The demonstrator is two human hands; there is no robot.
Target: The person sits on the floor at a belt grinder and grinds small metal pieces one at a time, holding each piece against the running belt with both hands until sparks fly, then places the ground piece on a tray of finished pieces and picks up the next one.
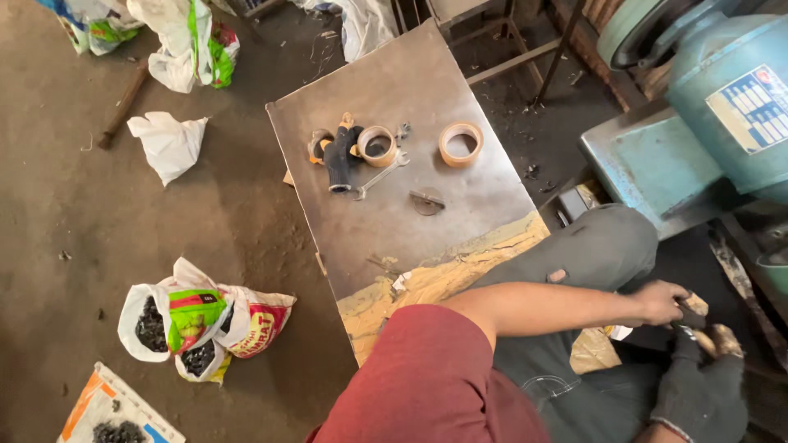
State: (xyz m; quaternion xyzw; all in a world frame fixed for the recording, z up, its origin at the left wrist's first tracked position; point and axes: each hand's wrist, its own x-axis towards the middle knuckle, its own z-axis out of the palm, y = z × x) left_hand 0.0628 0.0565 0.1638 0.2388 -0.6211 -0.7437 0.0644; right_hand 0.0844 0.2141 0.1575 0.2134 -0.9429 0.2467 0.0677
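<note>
Hands point(685, 328), 2, both clench 1 small brown piece point(698, 305); 2 tape rolls point(460, 144) lie on table point(484, 197).

On my metal sheet point(460, 197), centre of the frame: two tape rolls point(460, 144), one spanner point(379, 175), one black tube piece point(340, 158), one small flat disc point(427, 202). Lower left: three open bags of dark pieces point(197, 324). Upper left: one crumpled white bag point(168, 143). Right: one blue-green machine point(706, 107).

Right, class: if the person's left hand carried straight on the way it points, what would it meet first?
The left hand points right; first comes the brownish piece already in its grip, then perhaps the rusty bar beyond, depth unclear.
</note>
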